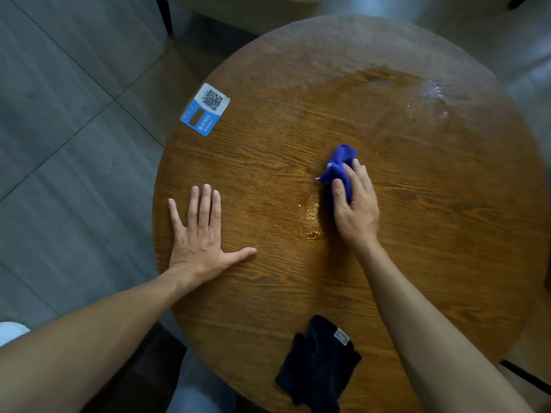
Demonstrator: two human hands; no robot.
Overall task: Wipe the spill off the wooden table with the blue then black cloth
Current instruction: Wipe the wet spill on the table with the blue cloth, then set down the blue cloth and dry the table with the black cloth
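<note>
On the round wooden table (pixel 432 234), my right hand (pixel 354 204) presses a bunched blue cloth (pixel 340 165) against the wood near the middle. A small shiny wet patch (pixel 310 219) lies just left of that hand, and a wider wet sheen (pixel 387 84) covers the far right part of the tabletop. My left hand (pixel 198 234) rests flat on the table near its left edge, fingers spread, holding nothing. A crumpled black cloth (pixel 319 362) with a small grey label lies at the near edge.
A blue and white card with a QR code (pixel 205 109) sits at the table's far left rim. Grey floor tiles (pixel 65 129) spread to the left. Furniture with a dark leg (pixel 165 13) stands beyond the table.
</note>
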